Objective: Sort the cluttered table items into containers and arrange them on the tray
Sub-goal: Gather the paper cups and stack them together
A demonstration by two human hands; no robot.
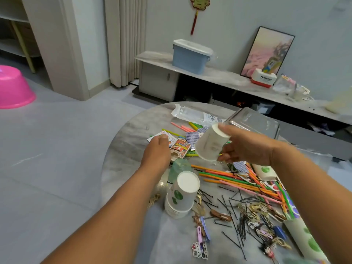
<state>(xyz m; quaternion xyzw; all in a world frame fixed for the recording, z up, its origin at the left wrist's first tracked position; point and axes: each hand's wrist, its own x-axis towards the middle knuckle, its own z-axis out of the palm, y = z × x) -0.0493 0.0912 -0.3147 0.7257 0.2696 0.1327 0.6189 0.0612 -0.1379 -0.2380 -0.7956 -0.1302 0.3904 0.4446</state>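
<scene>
Right hand (245,147) fingers pinch 1 paper cup (211,143); left hand (157,151) fingers press playing cards (162,137).

The paper cup (211,144) in the right hand (245,147) was plain white. Near the left hand (157,151), stacked cups (181,197) bore green leaf prints. Below the right hand lay orange, pink and green straws (238,180) and black hairpins (234,221).

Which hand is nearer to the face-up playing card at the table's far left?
Left. The left hand has its fingertips on the face-up playing card. The right hand is off to the card's right, holding a paper cup.
</scene>
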